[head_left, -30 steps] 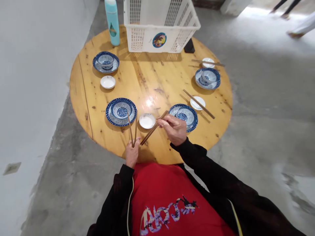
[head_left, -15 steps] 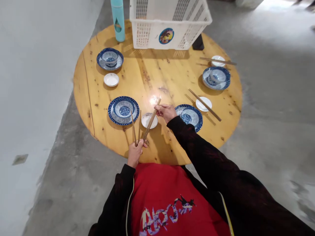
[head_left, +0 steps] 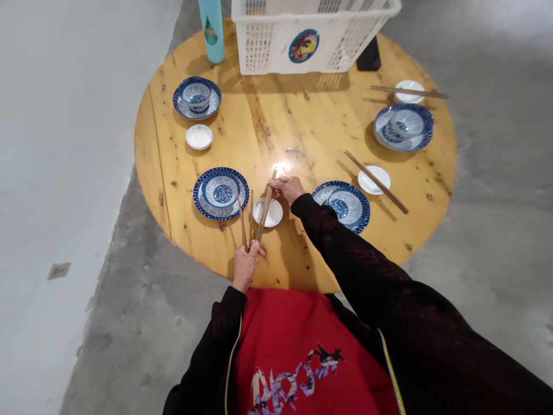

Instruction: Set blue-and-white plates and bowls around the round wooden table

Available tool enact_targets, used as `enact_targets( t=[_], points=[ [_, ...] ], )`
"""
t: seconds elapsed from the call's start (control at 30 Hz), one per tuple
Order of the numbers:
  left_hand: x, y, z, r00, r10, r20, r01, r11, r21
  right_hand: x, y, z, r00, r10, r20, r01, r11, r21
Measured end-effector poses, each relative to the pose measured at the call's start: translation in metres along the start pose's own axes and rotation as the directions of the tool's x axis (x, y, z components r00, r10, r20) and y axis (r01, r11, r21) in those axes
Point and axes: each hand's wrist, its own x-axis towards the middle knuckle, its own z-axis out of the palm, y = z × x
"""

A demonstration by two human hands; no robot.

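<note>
While the left hand (head_left: 246, 264) is closed around two slim brown wooden chopsticks (head_left: 242, 226) that fan apart at their upper ends, the right hand (head_left: 287, 189) has its fingers pinched together on the upper part of a close-set pair of brown wooden chopsticks (head_left: 265, 212). This pair slants down to the left hand's fingers, crossing in view over a small round white dish (head_left: 275, 214) near the front of the round, light wooden table (head_left: 242, 132).

To the left of the dish sits a blue-and-white patterned plate (head_left: 197, 199) bearing a bowl; to its right, a similar plate (head_left: 364, 214) with a bowl is partly covered by the black right sleeve (head_left: 345, 248). Beyond that, brown chopsticks (head_left: 389, 194) lie across another white dish (head_left: 372, 172). A white plastic crate (head_left: 276, 46) stands at the far side, beside a light-blue bottle (head_left: 213, 37).
</note>
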Motion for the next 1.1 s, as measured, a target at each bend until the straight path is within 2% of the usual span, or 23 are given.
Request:
enact_targets(
  t=[0.23, 0.57, 0.73, 0.93, 1.03, 1.1],
  points=[
    [0.005, -0.002, 0.002, 1.0, -0.003, -0.005, 0.003, 1.0, 0.022, -0.004, 0.007, -0.008, 0.999, 0.033, -0.031, -0.032, 0.999, 0.032],
    [0.008, -0.003, 0.001, 1.0, 0.021, -0.007, -0.021, 0.999, 0.035, -0.003, 0.01, -0.007, 0.998, 0.029, -0.049, -0.029, 1.0, -0.003],
    [0.007, 0.0, 0.0, 0.999, 0.026, -0.019, -0.025, 0.995, 0.093, -0.003, 0.014, -0.009, 0.997, 0.031, -0.066, -0.032, 0.999, -0.022],
    [0.007, -0.003, -0.013, 0.992, 0.074, -0.106, -0.033, 0.938, 0.346, -0.005, 0.019, -0.011, 0.995, 0.03, -0.099, -0.034, 0.999, -0.037],
    [0.001, -0.007, -0.026, 0.977, 0.164, -0.139, -0.099, 0.917, 0.387, -0.011, 0.02, -0.015, 0.99, 0.008, -0.144, -0.016, 0.998, -0.053],
    [-0.008, -0.009, -0.036, 0.96, 0.222, -0.173, -0.142, 0.912, 0.384, -0.021, 0.02, -0.021, 0.976, -0.055, -0.209, 0.038, 0.996, -0.086]
  ],
)
